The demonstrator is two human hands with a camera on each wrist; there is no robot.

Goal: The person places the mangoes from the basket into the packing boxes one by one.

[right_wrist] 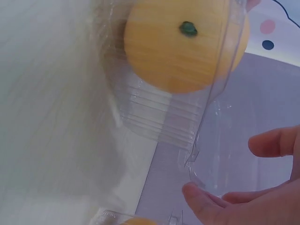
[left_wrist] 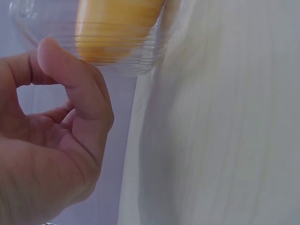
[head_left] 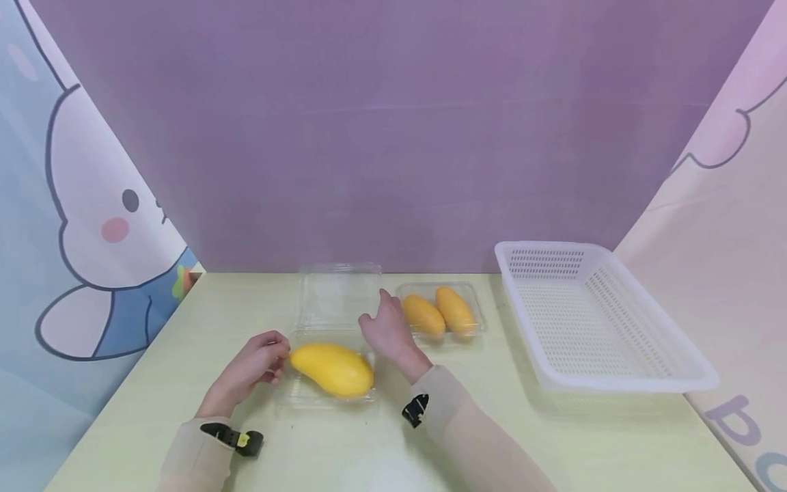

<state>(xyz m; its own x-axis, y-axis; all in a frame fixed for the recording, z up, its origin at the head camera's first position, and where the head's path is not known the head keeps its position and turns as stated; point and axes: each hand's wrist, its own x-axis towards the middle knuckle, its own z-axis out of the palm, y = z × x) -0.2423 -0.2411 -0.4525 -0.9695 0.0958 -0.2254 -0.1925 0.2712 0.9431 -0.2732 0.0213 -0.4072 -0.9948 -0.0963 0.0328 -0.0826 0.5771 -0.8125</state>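
Note:
A large yellow mango (head_left: 333,370) lies in the base of a clear plastic clamshell box (head_left: 363,398). Its lid (head_left: 338,301) is folded back toward the purple backdrop. On the box's left side, my left hand (head_left: 251,365) pinches the rim with thumb and forefinger, the tips meeting at the edge in the left wrist view. The mango's green-stemmed end (right_wrist: 187,29) shows through the box wall in the right wrist view. My right hand (head_left: 393,335) is at the lid's near right corner, thumb and fingers apart, a fingertip close to the hinge.
Just right of my right hand sits another clear box (head_left: 479,301) with two orange-yellow mangoes (head_left: 455,311). A white perforated plastic basket (head_left: 615,383) stands at the right of the pale table (head_left: 320,458). The purple backdrop (head_left: 393,137) rises behind the table's far edge.

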